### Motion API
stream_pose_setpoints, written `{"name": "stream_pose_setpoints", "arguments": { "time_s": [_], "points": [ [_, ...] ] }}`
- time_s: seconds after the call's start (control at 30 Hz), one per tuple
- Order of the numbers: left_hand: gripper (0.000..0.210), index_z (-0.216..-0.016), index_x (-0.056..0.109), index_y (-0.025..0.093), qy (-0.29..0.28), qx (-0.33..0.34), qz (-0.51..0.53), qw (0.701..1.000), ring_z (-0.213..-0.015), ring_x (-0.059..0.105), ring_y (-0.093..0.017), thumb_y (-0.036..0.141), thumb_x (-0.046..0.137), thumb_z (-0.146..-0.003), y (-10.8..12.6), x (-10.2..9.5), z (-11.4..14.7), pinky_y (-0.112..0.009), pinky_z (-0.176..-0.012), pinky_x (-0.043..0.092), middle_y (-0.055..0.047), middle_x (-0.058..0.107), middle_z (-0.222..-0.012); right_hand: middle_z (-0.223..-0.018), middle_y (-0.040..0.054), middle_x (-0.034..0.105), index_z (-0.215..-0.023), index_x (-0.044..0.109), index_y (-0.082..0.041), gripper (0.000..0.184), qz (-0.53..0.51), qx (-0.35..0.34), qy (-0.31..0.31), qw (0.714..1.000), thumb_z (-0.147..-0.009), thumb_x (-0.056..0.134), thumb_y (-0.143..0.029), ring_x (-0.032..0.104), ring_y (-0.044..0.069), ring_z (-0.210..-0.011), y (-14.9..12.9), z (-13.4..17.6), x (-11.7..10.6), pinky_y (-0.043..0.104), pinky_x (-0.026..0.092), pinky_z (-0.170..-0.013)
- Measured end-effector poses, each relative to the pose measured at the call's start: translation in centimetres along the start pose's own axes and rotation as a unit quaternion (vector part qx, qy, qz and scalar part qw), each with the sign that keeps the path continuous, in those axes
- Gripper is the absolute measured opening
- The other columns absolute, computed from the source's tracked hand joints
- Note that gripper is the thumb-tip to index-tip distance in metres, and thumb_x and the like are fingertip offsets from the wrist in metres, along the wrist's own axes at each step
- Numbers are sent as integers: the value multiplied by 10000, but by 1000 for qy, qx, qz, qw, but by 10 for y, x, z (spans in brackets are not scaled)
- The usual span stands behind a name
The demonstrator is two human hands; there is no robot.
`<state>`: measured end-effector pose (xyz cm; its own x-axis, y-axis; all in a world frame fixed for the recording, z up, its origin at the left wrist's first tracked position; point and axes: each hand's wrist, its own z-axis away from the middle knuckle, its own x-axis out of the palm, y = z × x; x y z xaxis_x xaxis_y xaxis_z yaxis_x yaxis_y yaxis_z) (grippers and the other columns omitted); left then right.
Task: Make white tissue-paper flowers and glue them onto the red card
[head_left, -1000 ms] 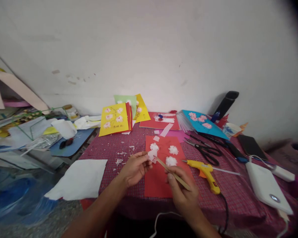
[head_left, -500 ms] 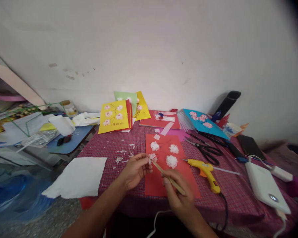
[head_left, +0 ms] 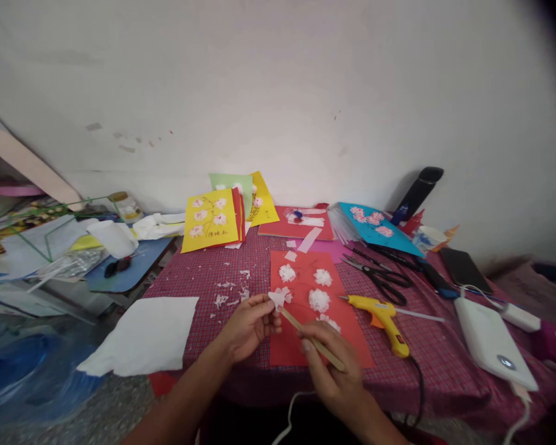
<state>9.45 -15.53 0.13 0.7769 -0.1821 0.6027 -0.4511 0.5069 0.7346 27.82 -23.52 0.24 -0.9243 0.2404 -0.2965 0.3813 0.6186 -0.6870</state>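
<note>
My left hand (head_left: pixel 251 326) pinches a small white paper piece (head_left: pixel 277 299) between thumb and fingertips. In my right hand (head_left: pixel 331 364) is a flat wooden stick (head_left: pixel 291 319), gripped near its middle, its far end at the paper piece. Both hands are over a red sheet (head_left: pixel 290 349) bearing fluffy white paper flowers (head_left: pixel 319 300) and faint drawn branches. One flower (head_left: pixel 330 322) is partly covered by my right hand. White paper scraps (head_left: pixel 221 300) are scattered on the checked tablecloth (head_left: pixel 204 272) left of the sheet.
Right of the sheet lie a yellow glue gun (head_left: pixel 375 308), black scissors (head_left: pixel 382 281) and a white power bank (head_left: pixel 493 346). White paper (head_left: pixel 141 334) overhangs the left edge. Yellow flower cards (head_left: pixel 210 219) lean at the back; a blue card (head_left: pixel 375 225) is at back right.
The white paper piece now shows flatter and wider at my left fingertips. My right hand and stick have shifted slightly down and left, uncovering part of a flower.
</note>
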Motion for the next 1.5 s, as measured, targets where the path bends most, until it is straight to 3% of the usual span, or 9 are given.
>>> {"name": "stream_pose_setpoints", "arguments": {
  "time_s": [0.3,0.53,0.67,0.77,0.87,1.0,1.2,1.37,1.5],
  "points": [
    [327,-810,612,139,16,1,-40,999,-619,634,-130,304,872,-700,-6,-3,4,-264,-604,540,-7,633,-689,-746,12,669,-1012,690,-221,132,-76,135,18,988,-969,567,-208,651,161,-646,8,10,0,264,526,-604],
    [317,-780,608,144,21,3,-77,997,-616,616,-134,336,848,-700,-10,-5,4,-278,-605,533,-10,627,-704,-781,20,662,-1027,689,-229,140,-78,117,8,990,-981,559,-207,644,160,-679,7,11,-1,270,524,-629],
    [239,-797,621,151,19,36,-177,983,-625,593,-133,342,762,-776,-15,-7,12,-282,-642,499,-3,621,-710,-745,12,660,-1042,704,-231,135,-88,142,11,986,-976,588,-223,639,156,-631,10,18,-4,264,529,-595],
    [152,-831,646,160,-5,69,-334,940,-643,564,-133,307,676,-856,-15,-7,20,-262,-651,439,-2,627,-707,-748,22,686,-1025,717,-221,116,-121,191,44,973,-967,621,-247,655,154,-593,17,28,-4,255,539,-550],
    [146,-835,674,177,-42,110,-487,866,-700,551,-146,278,609,-917,-12,-4,27,-258,-664,391,-10,635,-758,-803,40,699,-945,728,-202,121,-175,237,67,953,-957,642,-285,636,132,-525,23,32,-7,243,523,-481],
    [218,-848,694,199,-110,168,-572,795,-772,557,-166,264,536,-983,-6,2,32,-276,-727,372,-31,651,-832,-805,30,698,-980,730,-201,145,-236,263,7,936,-924,686,-328,624,122,-500,27,22,-19,244,525,-461],
    [253,-882,697,216,-143,214,-608,751,-858,554,-206,273,488,-1012,0,3,15,-310,-802,378,-60,625,-899,-722,9,681,-796,686,-205,216,-94,217,-40,971,-938,650,-364,610,128,-538,37,-10,-29,246,522,-513],
    [179,-821,711,223,-103,261,-609,742,-833,533,-220,255,587,-947,1,-3,-17,-313,-796,378,-55,608,-853,-710,12,687,-782,643,-217,242,-26,205,-6,978,-961,586,-370,593,139,-491,50,-28,-9,257,495,-468],
    [148,-903,735,233,-80,280,-631,720,-845,552,-226,238,593,-944,0,-6,-34,-316,-821,393,-67,636,-886,-803,42,750,-834,673,-219,186,25,172,4,985,-954,576,-323,699,183,-630,62,-32,5,266,537,-535]
  ]
}}
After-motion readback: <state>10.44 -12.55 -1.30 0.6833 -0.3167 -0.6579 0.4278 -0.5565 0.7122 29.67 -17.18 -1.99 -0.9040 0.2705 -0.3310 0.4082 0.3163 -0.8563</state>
